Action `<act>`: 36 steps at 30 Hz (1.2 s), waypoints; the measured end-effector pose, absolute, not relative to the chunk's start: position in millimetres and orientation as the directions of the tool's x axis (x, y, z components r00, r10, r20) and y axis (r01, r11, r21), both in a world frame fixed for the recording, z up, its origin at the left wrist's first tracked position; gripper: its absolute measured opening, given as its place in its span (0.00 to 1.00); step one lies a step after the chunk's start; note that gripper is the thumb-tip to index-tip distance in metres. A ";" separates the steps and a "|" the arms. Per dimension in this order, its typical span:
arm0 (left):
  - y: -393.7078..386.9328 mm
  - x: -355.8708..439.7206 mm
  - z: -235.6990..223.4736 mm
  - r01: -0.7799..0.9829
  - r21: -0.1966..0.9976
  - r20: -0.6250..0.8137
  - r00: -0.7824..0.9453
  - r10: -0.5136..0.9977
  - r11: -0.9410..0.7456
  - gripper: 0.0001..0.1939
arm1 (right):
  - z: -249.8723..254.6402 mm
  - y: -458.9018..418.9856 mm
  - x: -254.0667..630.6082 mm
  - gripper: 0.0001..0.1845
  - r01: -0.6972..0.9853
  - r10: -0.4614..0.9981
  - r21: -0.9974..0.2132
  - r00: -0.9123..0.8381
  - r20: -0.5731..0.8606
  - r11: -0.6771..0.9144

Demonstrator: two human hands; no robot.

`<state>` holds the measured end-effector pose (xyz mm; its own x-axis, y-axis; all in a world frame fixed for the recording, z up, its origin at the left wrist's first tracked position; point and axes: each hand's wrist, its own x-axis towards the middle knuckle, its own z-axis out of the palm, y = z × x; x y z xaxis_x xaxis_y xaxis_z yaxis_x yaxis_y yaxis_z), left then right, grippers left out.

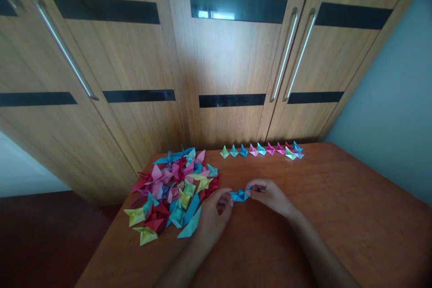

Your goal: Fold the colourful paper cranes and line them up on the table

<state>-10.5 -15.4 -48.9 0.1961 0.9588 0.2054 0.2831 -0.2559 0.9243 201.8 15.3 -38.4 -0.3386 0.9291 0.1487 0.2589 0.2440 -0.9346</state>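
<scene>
Between my two hands, just above or on the table, is a small blue origami boat (239,195). My left hand (216,211) pinches its left end between thumb and fingertips. The right end is pinched the same way by my right hand (266,193). Close beside my left hand spreads a heap of folded paper pieces (175,189) in pink, red, yellow, green, blue and purple. Farther back, a row of small paper boats (253,150) stands along the table's rear edge, bunched closer together at its right end.
The brown wooden table (320,216) extends to the right and front of my hands. Behind it rises a wooden wardrobe (232,63) with dark strips and long metal handles. A pale blue wall (388,99) bounds the right side. Dark floor (50,238) shows past the left edge.
</scene>
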 end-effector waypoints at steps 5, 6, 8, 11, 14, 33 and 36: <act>-21.8 -6.6 -54.2 0.281 0.933 0.147 0.274 0.950 -0.226 0.10 | -46.1 30.1 249.8 0.18 0.386 0.965 -0.898 0.065 0.254 0.210; -23.8 -6.2 -53.0 0.313 0.918 0.151 0.298 0.943 -0.246 0.09 | -49.9 33.3 261.6 0.18 0.429 0.950 -0.884 0.154 0.273 0.184; -27.3 -5.3 -49.1 0.374 0.886 0.149 0.331 0.932 -0.274 0.10 | -58.6 38.7 284.2 0.18 0.558 0.911 -0.828 0.311 0.271 0.056; -30.3 -4.2 -42.8 0.434 0.852 0.141 0.346 0.928 -0.291 0.10 | -69.5 45.0 309.0 0.17 0.743 0.881 -0.633 0.430 0.200 -0.218; -30.7 -3.9 -39.5 0.455 0.840 0.133 0.356 0.925 -0.296 0.11 | -72.5 52.3 318.8 0.18 0.797 0.853 -0.446 0.507 0.128 -0.407; -29.2 -5.8 -42.1 0.496 0.802 0.136 0.390 0.911 -0.332 0.12 | -63.4 97.9 316.4 0.21 0.798 0.820 -0.243 0.572 0.020 -0.551; -29.3 -5.3 -42.8 0.493 0.803 0.136 0.394 0.909 -0.334 0.12 | -63.4 101.6 314.8 0.22 0.803 0.825 -0.246 0.565 0.024 -0.543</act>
